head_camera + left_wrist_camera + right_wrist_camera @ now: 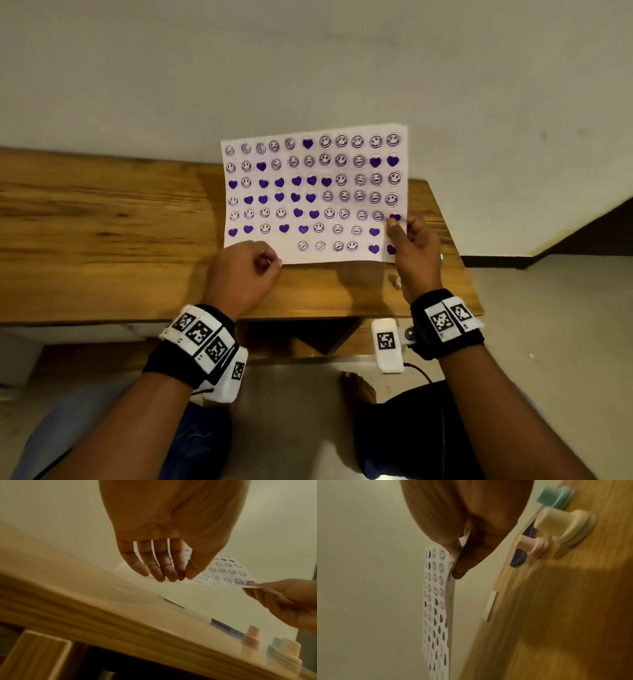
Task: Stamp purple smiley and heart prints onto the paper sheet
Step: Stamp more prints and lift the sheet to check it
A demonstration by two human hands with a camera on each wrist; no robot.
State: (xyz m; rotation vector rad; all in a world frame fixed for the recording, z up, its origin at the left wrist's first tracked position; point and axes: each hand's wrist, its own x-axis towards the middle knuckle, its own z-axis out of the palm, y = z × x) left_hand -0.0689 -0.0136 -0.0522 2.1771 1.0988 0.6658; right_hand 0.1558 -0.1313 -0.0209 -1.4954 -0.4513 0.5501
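Paper sheet (315, 195) lifted; right hand (416, 246) grip pinches edge, left hand (245, 267) grip pinches corner.

Wooden worktop (565, 601) bearing three stamps, teal (553, 496), cream (561, 523) and pink (530, 546), beside a purple ink pad (520, 555).

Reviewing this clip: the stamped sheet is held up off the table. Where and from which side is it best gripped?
Probably by the side edges near its bottom corners, coming in from either side. The paper sheet is thin and limp; the right hand pinches its right edge, the left hand its lower left corner, where blank margin leaves most prints uncovered.
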